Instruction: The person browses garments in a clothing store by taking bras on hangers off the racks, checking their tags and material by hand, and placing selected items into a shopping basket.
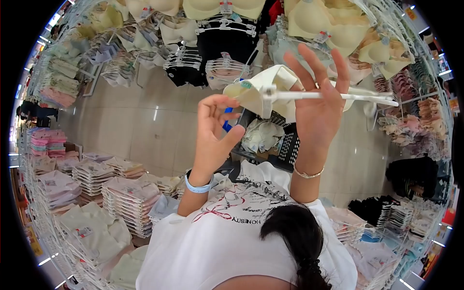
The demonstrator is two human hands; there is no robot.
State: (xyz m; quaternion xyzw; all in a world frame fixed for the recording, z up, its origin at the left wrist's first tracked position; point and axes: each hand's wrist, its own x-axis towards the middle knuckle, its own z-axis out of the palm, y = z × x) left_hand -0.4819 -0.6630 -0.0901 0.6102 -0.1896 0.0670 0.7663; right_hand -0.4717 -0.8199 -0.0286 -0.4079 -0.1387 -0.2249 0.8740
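A cream bra [279,76] on a white plastic hanger [285,95] is held up in front of my chest. My right hand [316,113] grips the hanger between thumb and fingers, with several fingertips stretched upward; its wrist wears a bracelet. Beside the bra's left end is my left hand [211,133], its fingers bent and the thumb well apart, holding nothing I can make out. A light blue band circles that wrist. Below the bra, a black perforated basket [290,145] contains a bundle of whitish garments [262,137], partly covered by the bra and my right arm.
Bras on hangers [319,24] line the racks ahead, with black garments [227,41] among them. Folded clothes [128,198] are piled at the lower left, and more stacks [345,222] lie at the lower right. Tiled floor [159,113] shows between the displays.
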